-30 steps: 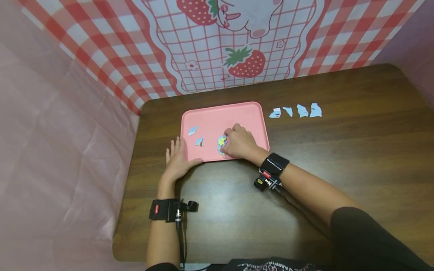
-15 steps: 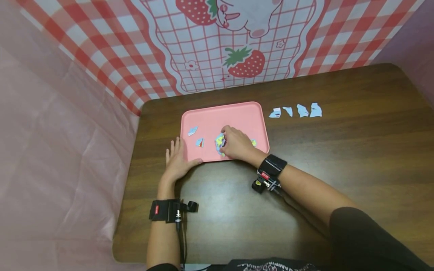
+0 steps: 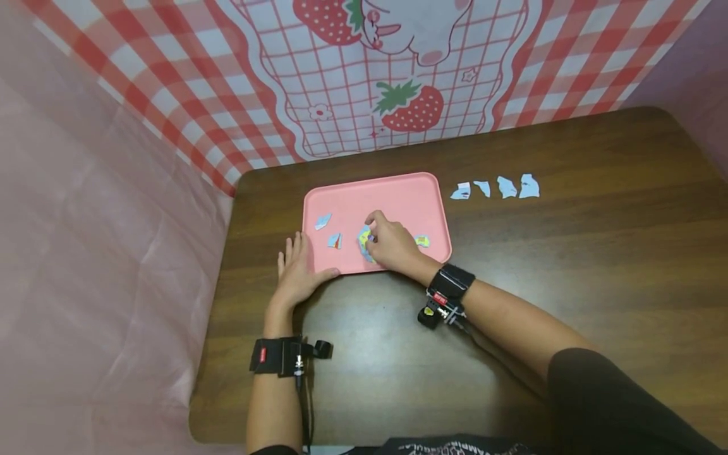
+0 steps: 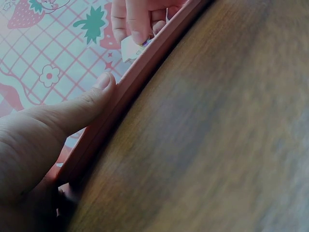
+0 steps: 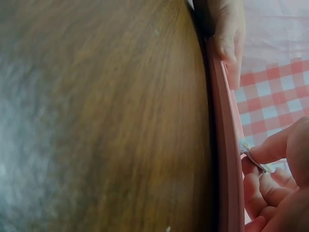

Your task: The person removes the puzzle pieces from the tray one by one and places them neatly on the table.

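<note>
My right hand (image 3: 392,243) is over the pink tray (image 3: 398,196), pinching torn paper scraps (image 3: 364,241) printed blue and yellow between thumb and fingers. The right wrist view shows the thumb pressing a thin scrap (image 5: 256,162) against the curled fingers. Just right of that hand, a yellow-and-blue scrap (image 3: 422,241) lies on the tray. Two more scraps are on its left part: a pale blue one (image 3: 323,220) and one with a red mark (image 3: 334,241). My left hand (image 3: 298,272) rests at the tray's front left corner with fingers spread, its thumb (image 4: 104,82) along the rim.
On the brown wooden table (image 3: 569,284), several light blue torn scraps (image 3: 507,187) form a row right of the tray. A red-checked cloth with strawberries (image 3: 415,107) hangs behind the table, and a pink curtain (image 3: 102,253) on the left.
My right hand has shifted slightly left with the scraps. The yellow-and-blue scrap right of it has come into view on the tray. My left hand stays in place.
</note>
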{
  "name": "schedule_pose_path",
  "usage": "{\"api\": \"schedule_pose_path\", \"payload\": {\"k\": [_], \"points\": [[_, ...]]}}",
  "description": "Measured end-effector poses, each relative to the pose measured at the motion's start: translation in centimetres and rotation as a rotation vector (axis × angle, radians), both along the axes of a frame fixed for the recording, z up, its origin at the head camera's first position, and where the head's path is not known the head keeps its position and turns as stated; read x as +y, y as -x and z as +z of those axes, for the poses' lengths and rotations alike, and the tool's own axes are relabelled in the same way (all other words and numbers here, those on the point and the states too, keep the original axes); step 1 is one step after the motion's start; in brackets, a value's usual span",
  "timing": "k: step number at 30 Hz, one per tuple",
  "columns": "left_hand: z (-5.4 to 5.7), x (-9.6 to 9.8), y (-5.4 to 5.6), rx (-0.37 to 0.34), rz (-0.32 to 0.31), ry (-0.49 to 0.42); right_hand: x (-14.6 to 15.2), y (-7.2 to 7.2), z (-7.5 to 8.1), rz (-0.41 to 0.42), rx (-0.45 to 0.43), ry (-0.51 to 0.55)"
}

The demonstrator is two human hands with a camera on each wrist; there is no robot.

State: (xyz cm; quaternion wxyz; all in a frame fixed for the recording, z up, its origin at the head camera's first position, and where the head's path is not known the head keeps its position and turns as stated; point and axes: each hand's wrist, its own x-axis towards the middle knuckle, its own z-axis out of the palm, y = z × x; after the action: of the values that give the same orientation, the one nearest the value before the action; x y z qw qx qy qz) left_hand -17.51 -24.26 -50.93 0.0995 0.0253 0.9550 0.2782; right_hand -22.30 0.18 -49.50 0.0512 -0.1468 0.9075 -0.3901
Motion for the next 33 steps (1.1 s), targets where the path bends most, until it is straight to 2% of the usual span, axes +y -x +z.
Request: {"api": "schedule_pose_path", "payload": {"k": [14,33], "points": [[-0.1,0.0,-0.1,-0.004,0.003,-0.001,0.1,-0.1,0.3,-0.031,-0.006,0.083],[0.1,0.0,0.0,-0.009,-0.002,0.006,2.2,0.3,2.0,-0.076,-0.032,0.219]]}}
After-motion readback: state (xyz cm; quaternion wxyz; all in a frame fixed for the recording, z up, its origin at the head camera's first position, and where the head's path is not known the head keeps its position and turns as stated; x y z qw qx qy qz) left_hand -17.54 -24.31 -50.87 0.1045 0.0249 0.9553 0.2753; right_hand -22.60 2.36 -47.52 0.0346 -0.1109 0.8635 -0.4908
